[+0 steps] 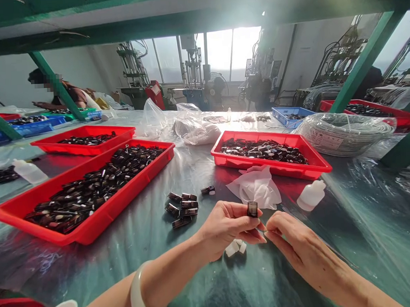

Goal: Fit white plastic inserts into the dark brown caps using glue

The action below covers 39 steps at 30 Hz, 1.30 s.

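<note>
My left hand (228, 227) pinches a small dark translucent plastic pod (252, 209) upright between thumb and fingers. Close beside it, the fingertips of my right hand (297, 244) are pressed together; whatever they may hold is too small to make out. Below my left hand, several small white pieces (233, 248) lie on the plastic-covered table (135, 260). To the left, several similar dark pods (188, 204) form a loose group, with another dark pod (207, 189) and a white piece apart from them. A crumpled white cloth (257, 187) rests just beyond my hands.
Red trays full of dark pods stand at left (126, 211) and centre right (273, 168). A white squeeze bottle (311, 195) lies right of the cloth. A wrapped coil (347, 133) sits farther right. Green shelf bars (367, 60) frame the bench; another person (66, 89) sits far left.
</note>
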### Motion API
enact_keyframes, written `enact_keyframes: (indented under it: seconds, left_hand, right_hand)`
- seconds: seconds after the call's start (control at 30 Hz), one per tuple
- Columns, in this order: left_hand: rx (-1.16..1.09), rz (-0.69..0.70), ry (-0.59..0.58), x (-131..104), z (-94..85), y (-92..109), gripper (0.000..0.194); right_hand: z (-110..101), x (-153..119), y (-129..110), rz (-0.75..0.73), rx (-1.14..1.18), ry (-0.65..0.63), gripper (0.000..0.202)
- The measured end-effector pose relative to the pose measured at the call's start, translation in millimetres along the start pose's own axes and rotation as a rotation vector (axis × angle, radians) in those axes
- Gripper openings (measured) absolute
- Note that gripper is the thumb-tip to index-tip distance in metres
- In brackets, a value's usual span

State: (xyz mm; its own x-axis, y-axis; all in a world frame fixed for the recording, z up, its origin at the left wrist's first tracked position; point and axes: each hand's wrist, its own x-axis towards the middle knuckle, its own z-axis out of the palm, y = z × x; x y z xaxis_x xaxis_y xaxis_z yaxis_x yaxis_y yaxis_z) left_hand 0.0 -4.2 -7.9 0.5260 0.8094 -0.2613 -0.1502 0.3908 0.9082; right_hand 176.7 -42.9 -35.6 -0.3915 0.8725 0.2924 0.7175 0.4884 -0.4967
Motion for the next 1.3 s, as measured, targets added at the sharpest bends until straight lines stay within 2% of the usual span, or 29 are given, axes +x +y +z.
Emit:
enact_keyframes:
  seconds: [0.13,0.2,0.27,0.43,0.57,0.77,1.03,1.3]
  left_hand:
    - [0.039,-0.044,-0.080,-1,2.1,-3,0.024]
    - [0.059,-0.065,-0.118,-1,4.1,-5,0.022]
    - [0.082,-0.086,-0.139,-2,6.1,-5,0.019]
    - [0.118,-0.104,-0.169,-2,8.7,-6,0.018]
    - [0.118,-0.116,-0.174,-2,9.4,-8,0.017]
    - [0.117,-0.126,-0.202,-2,12.5,-10,0.019]
    - [0.137,-0.138,-0.217,-4,17.2,-10,0.020]
    - [0.171,-0.135,-0.215,-4,19.0,-7,0.011]
  right_hand:
    - [-10,-2,9,0.150,0.261,0.099,0.018]
    - [-11,-2,10,0.162,0.438,0.142,0.021]
    - [-13,0,8,0.175,0.602,0.183,0.017]
    - [-21,5,-2,0.373,0.897,0.235,0.014]
    - [-27,5,-2,0.421,0.959,0.259,0.013]
    - [-24,1,0,0.336,0.961,0.323,0.013]
    - [-17,-1,-5,0.192,0.978,0.232,0.014]
    - [-13,-2,-6,0.230,1.039,0.191,0.016]
